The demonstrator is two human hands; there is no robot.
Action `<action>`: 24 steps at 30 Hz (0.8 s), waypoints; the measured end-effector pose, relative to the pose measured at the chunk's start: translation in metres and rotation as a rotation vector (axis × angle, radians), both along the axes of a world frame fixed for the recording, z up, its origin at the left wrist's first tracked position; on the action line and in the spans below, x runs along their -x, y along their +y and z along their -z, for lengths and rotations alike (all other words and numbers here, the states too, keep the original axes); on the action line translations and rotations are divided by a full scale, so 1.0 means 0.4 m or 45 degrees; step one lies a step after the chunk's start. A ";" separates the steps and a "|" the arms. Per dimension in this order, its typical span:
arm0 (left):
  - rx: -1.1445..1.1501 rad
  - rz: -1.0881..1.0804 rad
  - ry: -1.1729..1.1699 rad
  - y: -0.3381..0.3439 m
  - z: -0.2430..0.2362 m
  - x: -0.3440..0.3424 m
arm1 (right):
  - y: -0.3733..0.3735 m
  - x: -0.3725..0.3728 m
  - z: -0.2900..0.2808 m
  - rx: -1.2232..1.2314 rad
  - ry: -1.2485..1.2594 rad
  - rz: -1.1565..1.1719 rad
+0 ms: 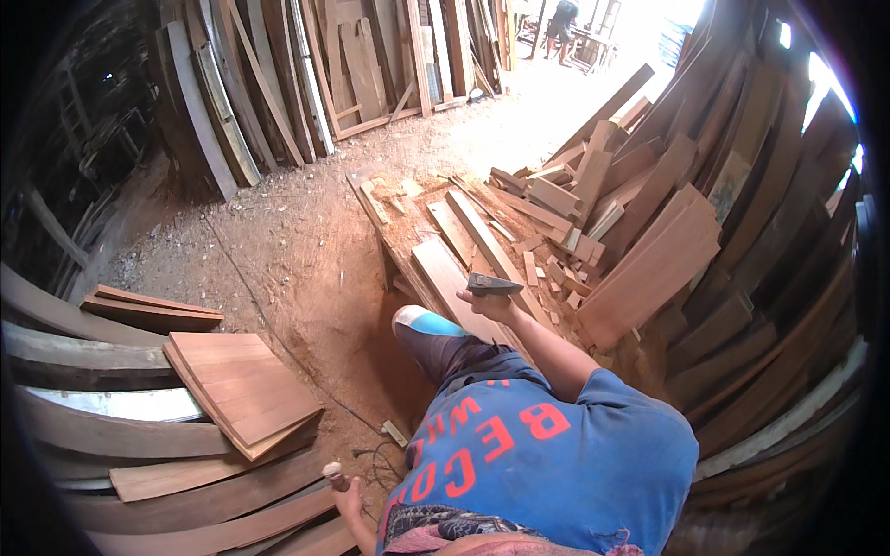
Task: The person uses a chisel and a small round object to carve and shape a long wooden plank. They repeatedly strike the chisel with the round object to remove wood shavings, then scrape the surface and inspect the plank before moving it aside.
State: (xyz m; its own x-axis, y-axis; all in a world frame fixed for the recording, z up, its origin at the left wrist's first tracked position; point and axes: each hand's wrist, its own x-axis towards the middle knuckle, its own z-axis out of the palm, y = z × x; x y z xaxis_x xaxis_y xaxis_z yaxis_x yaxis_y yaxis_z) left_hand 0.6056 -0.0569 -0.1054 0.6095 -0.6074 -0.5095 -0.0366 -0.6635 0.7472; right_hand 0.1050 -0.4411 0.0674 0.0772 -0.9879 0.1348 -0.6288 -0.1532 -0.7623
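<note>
Progress looks early, judging by the layout: cut offcuts (556, 269) are heaped at the far end of the low plank surface (436, 250), while the long boards (482, 246) on it look uncut. Right hand (482, 301) reaches forward over the surface, fingers clamped on a dark wedge-shaped block (491, 284), possibly a plane or tool head; can't tell which. That block sits just above the nearest board, contact unclear. Left hand (345, 496) is low at the frame's bottom, closed around a small rounded wooden handle (331, 472), beside the stacked panels (243, 389).
</note>
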 end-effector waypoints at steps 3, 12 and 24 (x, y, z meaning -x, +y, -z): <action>0.145 -0.116 0.031 -0.071 -0.070 -0.009 | -0.053 0.021 -0.076 -0.079 0.159 -0.029; 0.547 -0.138 -0.255 -0.516 -0.217 0.096 | -0.250 0.147 -0.060 -0.440 0.172 -0.084; 1.016 0.103 0.145 -1.290 -0.641 0.652 | -0.334 0.398 0.231 -0.818 -0.298 -0.012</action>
State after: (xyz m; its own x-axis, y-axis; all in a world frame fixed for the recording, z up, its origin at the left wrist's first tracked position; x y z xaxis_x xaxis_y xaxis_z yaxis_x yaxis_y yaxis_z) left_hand 0.3449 -0.5729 0.1510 0.5187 -0.8540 0.0397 0.0434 0.0726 0.9964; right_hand -0.0540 -0.5748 -0.0251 0.1265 -0.8769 -0.4638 -0.4372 0.3704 -0.8196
